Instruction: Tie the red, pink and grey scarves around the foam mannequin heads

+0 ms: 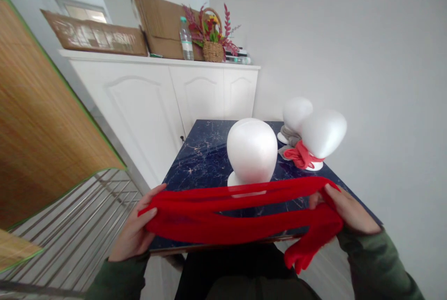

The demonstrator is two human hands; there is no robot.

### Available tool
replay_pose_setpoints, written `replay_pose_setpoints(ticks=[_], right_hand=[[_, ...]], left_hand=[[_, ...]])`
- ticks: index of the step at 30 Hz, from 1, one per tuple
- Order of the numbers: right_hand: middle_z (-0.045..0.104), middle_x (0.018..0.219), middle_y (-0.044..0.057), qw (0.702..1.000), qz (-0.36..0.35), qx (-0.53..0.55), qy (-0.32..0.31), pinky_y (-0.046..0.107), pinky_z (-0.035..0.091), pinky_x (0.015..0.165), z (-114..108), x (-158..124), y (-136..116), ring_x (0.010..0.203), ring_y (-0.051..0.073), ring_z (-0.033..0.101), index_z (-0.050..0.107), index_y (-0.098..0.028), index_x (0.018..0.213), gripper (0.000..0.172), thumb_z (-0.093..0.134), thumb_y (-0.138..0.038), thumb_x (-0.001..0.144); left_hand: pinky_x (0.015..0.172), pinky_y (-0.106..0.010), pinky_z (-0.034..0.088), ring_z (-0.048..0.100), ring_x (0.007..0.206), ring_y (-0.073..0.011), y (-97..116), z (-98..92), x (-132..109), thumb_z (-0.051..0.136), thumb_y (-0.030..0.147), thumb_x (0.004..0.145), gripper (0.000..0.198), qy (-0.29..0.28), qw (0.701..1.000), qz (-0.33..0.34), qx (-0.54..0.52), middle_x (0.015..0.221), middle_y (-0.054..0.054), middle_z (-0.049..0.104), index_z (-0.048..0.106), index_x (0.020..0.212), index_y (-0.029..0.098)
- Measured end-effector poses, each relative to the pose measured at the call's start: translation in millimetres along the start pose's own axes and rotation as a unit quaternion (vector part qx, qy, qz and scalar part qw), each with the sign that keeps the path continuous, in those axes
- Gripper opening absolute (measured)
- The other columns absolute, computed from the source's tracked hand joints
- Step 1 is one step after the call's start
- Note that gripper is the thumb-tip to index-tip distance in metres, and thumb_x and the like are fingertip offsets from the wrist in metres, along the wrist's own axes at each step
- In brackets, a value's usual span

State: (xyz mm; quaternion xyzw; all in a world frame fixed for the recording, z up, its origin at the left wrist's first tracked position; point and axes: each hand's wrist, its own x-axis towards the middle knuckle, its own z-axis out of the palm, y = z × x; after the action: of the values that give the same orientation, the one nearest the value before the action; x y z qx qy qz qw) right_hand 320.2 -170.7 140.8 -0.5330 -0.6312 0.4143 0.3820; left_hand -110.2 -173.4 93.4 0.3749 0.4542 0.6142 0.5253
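Observation:
A red scarf of thin fabric is stretched sideways between my two hands, above the near edge of the table. My left hand pinches its left end between thumb and fingers. Gripped in my right hand is the other side, and a gathered tail hangs below it over the table edge. Just beyond the fabric stands a white mannequin head with a bare neck; the scarf partly covers its base.
The dark blue marbled table also carries two more white heads at right, one with a coral scarf, one with a grey scarf. A metal rack stands left. Behind are white cabinets bearing cardboard boxes, a bottle and a flower basket.

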Motion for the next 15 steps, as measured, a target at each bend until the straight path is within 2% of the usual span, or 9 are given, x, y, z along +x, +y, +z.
replay_pose_setpoints(ticks=[2, 3, 6, 7, 8, 9, 11, 13, 15], right_hand=[[0.056, 0.054, 0.003, 0.999, -0.018, 0.009, -0.028, 0.022, 0.038, 0.047, 5, 3, -5, 0.047, 0.011, 0.048, 0.059, -0.016, 0.058, 0.054, 0.025, -0.047, 0.086], [0.054, 0.052, 0.003, 0.999, -0.031, 0.012, -0.039, 0.022, 0.037, 0.046, 8, 5, -8, 0.045, 0.011, 0.047, 0.059, -0.015, 0.056, 0.056, 0.024, -0.047, 0.086], [0.055, 0.053, 0.004, 0.99, -0.077, 0.029, -0.114, 0.021, 0.037, 0.05, 20, 11, -21, 0.049, 0.011, 0.049, 0.059, -0.013, 0.054, 0.057, 0.025, -0.044, 0.087], [0.055, 0.053, 0.005, 0.984, -0.095, 0.033, -0.149, 0.021, 0.038, 0.053, 25, 14, -26, 0.05, 0.011, 0.05, 0.059, -0.013, 0.054, 0.057, 0.025, -0.044, 0.087], [0.055, 0.052, 0.005, 0.975, -0.113, 0.036, -0.189, 0.022, 0.039, 0.055, 31, 16, -32, 0.052, 0.011, 0.051, 0.059, -0.013, 0.053, 0.057, 0.026, -0.044, 0.087], [0.055, 0.052, 0.005, 0.963, -0.129, 0.04, -0.233, 0.022, 0.04, 0.057, 38, 19, -38, 0.053, 0.011, 0.052, 0.058, -0.012, 0.054, 0.056, 0.026, -0.045, 0.087], [0.057, 0.053, 0.005, 0.933, -0.148, 0.048, -0.325, 0.022, 0.041, 0.058, 53, 25, -51, 0.054, 0.011, 0.053, 0.058, -0.012, 0.057, 0.054, 0.028, -0.045, 0.086], [0.058, 0.055, 0.005, 0.902, -0.157, 0.054, -0.398, 0.022, 0.042, 0.057, 67, 28, -64, 0.053, 0.011, 0.052, 0.058, -0.012, 0.059, 0.05, 0.031, -0.046, 0.085], [0.058, 0.056, 0.005, 0.891, -0.15, 0.053, -0.426, 0.022, 0.042, 0.057, 75, 30, -74, 0.053, 0.011, 0.052, 0.057, -0.013, 0.059, 0.048, 0.035, -0.049, 0.082]], left_hand=[[0.062, -0.028, 0.051, 0.059, 0.07, -0.0189, -4, -10.9, 7, 0.065, 0.037, 0.061, 0.063, -0.019, 0.99, 0.011, 0.138, 0.083, -0.002, 0.062, 0.043, 0.119, 0.024], [0.062, -0.03, 0.05, 0.059, 0.068, -0.0191, -7, -16.1, 10, 0.063, 0.04, 0.063, 0.062, -0.032, 0.972, 0.018, 0.232, 0.079, -0.001, 0.061, 0.043, 0.119, 0.023], [0.075, -0.039, 0.046, 0.057, 0.077, -0.0233, -19, -18.2, 15, 0.06, 0.047, 0.064, 0.06, -0.071, 0.868, 0.059, 0.488, 0.083, -0.005, 0.06, 0.047, 0.116, 0.019], [0.083, -0.042, 0.042, 0.055, 0.086, -0.0255, -22, -11.6, 13, 0.06, 0.047, 0.064, 0.059, -0.089, 0.838, 0.082, 0.532, 0.092, -0.007, 0.059, 0.049, 0.115, 0.018], [0.089, -0.044, 0.037, 0.052, 0.096, -0.0271, -23, -0.5, 10, 0.059, 0.046, 0.065, 0.059, -0.112, 0.821, 0.108, 0.549, 0.103, -0.009, 0.057, 0.049, 0.116, 0.018], [0.094, -0.044, 0.032, 0.046, 0.105, -0.0277, -23, 14.8, 5, 0.059, 0.044, 0.066, 0.059, -0.141, 0.816, 0.134, 0.545, 0.113, -0.01, 0.052, 0.047, 0.117, 0.019], [0.099, -0.042, 0.027, 0.038, 0.114, -0.0261, -19, 54.5, -9, 0.06, 0.039, 0.067, 0.064, -0.217, 0.828, 0.173, 0.488, 0.125, -0.009, 0.043, 0.039, 0.124, 0.022], [0.097, -0.039, 0.03, 0.041, 0.112, -0.0253, -15, 96.2, -23, 0.068, 0.038, 0.059, 0.075, -0.347, 0.842, 0.17, 0.377, 0.125, -0.008, 0.044, 0.037, 0.125, 0.021], [0.089, -0.035, 0.038, 0.05, 0.099, -0.0227, -16, 125.2, -30, 0.064, 0.037, 0.062, 0.054, -0.463, 0.841, 0.122, 0.252, 0.111, -0.008, 0.055, 0.05, 0.112, 0.018]])
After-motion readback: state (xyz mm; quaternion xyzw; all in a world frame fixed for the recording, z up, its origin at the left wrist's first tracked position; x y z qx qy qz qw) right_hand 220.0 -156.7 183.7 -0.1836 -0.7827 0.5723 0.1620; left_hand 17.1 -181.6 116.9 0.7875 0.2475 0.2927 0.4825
